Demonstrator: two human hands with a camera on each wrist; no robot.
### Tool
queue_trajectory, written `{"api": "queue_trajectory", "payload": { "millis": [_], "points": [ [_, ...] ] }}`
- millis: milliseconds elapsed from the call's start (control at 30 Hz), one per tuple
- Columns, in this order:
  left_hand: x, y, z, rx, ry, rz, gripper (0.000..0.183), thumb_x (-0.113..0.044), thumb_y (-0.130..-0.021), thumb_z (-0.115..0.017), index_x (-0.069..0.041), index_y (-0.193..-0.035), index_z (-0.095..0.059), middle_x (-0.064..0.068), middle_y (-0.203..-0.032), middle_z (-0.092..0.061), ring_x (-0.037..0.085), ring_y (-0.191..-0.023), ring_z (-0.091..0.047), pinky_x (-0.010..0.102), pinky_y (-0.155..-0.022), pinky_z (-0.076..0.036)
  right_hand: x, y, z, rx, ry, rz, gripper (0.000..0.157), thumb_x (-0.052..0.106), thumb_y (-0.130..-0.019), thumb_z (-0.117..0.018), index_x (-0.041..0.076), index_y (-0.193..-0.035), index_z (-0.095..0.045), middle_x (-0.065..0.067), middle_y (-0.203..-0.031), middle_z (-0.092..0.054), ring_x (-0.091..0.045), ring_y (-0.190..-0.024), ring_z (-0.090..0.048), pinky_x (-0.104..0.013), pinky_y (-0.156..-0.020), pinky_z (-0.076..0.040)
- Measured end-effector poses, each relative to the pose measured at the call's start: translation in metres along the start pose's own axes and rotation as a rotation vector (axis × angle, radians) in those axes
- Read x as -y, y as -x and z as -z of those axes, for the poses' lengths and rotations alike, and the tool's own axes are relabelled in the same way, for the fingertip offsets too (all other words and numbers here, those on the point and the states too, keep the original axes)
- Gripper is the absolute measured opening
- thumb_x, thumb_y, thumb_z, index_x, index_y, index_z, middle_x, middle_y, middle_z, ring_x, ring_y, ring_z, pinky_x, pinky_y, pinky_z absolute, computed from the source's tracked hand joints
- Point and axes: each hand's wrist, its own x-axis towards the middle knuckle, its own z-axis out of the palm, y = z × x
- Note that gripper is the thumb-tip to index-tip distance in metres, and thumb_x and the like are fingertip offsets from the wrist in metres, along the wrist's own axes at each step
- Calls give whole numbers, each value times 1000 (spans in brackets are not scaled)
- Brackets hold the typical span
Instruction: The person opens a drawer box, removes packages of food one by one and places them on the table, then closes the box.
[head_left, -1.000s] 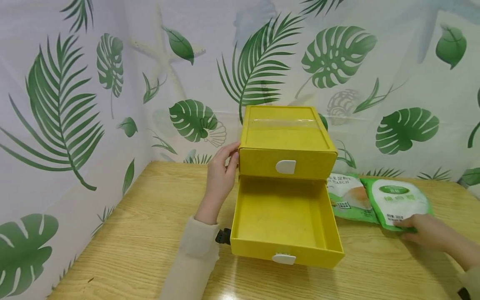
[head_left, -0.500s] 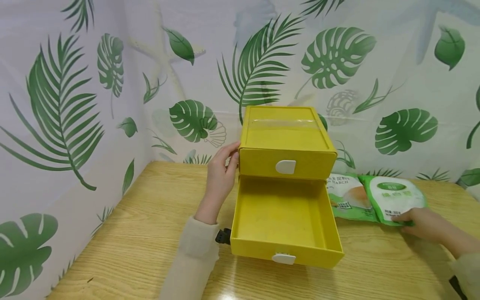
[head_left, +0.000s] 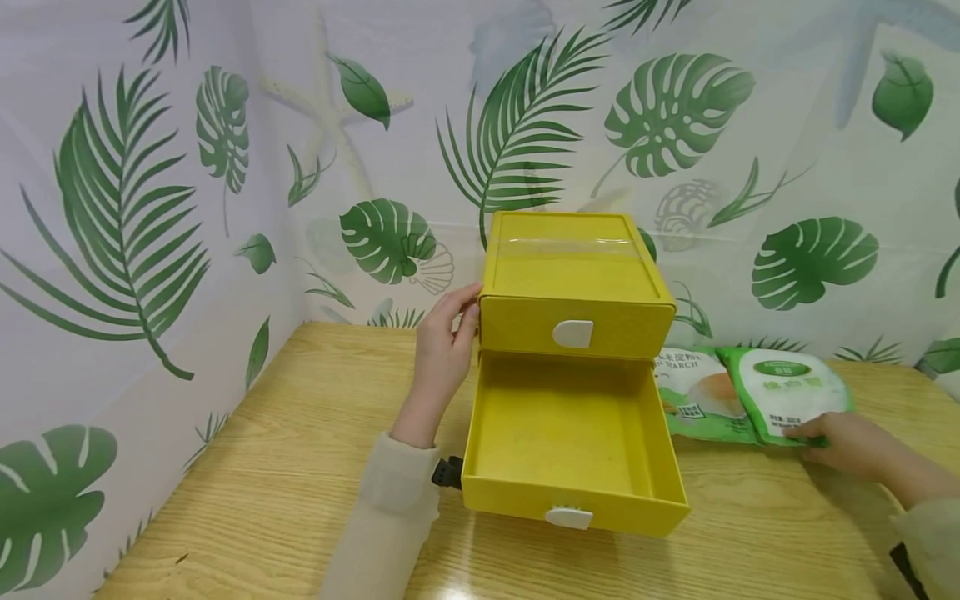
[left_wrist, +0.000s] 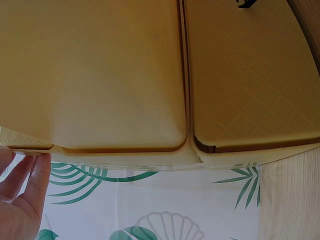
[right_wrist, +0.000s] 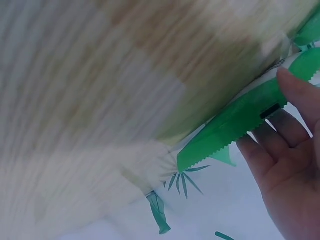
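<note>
A yellow two-tier drawer box (head_left: 576, 258) stands on the table, its upper drawer in and its lower drawer (head_left: 562, 425) pulled far out, with nothing inside. My left hand (head_left: 444, 350) rests its fingertips against the left side of the upper tier; in the left wrist view the fingers (left_wrist: 37, 182) touch the box's edge. My right hand (head_left: 855, 450) pinches the near edge of a green and white food bag (head_left: 795, 392), thumb on top. In the right wrist view the bag's green serrated edge (right_wrist: 225, 130) lies between thumb and fingers.
A second green and white bag, marked starch (head_left: 705, 396), lies right of the drawer box and is partly hidden behind it. It touches the held bag. A leaf-print cloth (head_left: 525, 108) hangs behind the wooden table (head_left: 315, 400).
My right hand has shifted the pinched bag slightly left and away from me, closer against the starch bag. My left hand and the drawer box have stayed in place.
</note>
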Motion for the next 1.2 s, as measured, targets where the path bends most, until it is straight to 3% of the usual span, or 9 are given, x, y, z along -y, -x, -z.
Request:
{"api": "queue_trajectory", "payload": {
  "millis": [167, 300, 467, 667, 767, 900, 967, 1033, 1200],
  "points": [
    [-1, 0, -1, 3, 0, 0, 25, -8, -81, -43, -4, -104, -51, 5, -93, -51, 11, -80, -47, 17, -54, -45, -1, 4, 0, 1, -13, -3, 37, 23, -62, -63, 1, -91, -59, -18, -80, -56, -30, -71, -51, -43, -59, -40],
    [-2, -1, -2, 4, 2, 1, 25, -8, -81, -43, -4, -104, -51, 5, -94, -51, 11, -81, -47, 18, -54, -45, 5, 7, 4, -61, -29, -2, 36, 20, -65, -61, -4, -92, -56, -19, -83, -55, -33, -74, -50, -44, -60, -39],
    [-2, -1, -3, 5, 1, 4, 25, -9, -81, -43, -5, -105, -50, 5, -96, -51, 11, -83, -47, 17, -56, -45, 27, 8, 18, -204, -26, -24, 40, 26, -70, -57, -5, -96, -53, -21, -89, -53, -36, -78, -48, -44, -59, -39],
    [-1, -1, -3, 5, 7, 7, 25, -9, -81, -43, -4, -104, -51, 5, -96, -50, 11, -83, -47, 17, -56, -45, 66, 10, 34, -418, -9, 53, 38, 29, -73, -55, -2, -95, -54, -18, -91, -53, -33, -81, -46, -43, -61, -38],
    [-2, 0, -2, -1, 6, 14, 25, -9, -81, -43, -5, -104, -51, 4, -96, -51, 11, -82, -47, 17, -56, -45, 87, 9, 39, -525, -18, 82, 34, 27, -72, -56, 2, -95, -54, -14, -93, -53, -21, -66, -49, -37, -56, -38],
    [-2, 0, -2, -5, -5, 17, 25, -10, -81, -43, -5, -104, -51, 4, -95, -51, 10, -81, -47, 17, -55, -45, 111, 6, 45, -685, -32, 152, 30, 16, -67, -62, 6, -95, -55, -7, -91, -55, -3, -42, -36, -29, -51, -37],
    [-2, 0, -2, -3, -6, 16, 25, -10, -81, -43, -5, -104, -51, 4, -95, -51, 10, -81, -47, 17, -55, -45, 122, 4, 47, -764, -43, 192, 31, 12, -64, -64, 7, -94, -56, -5, -89, -56, -2, -44, -38, -25, -53, -37],
    [-1, 0, -2, 1, -4, 16, 25, -10, -81, -43, -5, -104, -51, 4, -95, -51, 10, -81, -47, 17, -55, -45, 132, 3, 50, -822, -61, 216, 32, 11, -63, -65, 8, -93, -57, -3, -88, -57, -6, -59, -47, -19, -62, -37],
    [0, 0, -2, -5, 1, 11, 25, -10, -81, -43, -5, -104, -51, 5, -96, -51, 10, -81, -47, 17, -56, -45, 154, 3, 58, -902, -118, 232, 33, 13, -63, -65, 10, -95, -58, -1, -87, -57, -11, -80, -49, -7, -70, -31]
  ]
}}
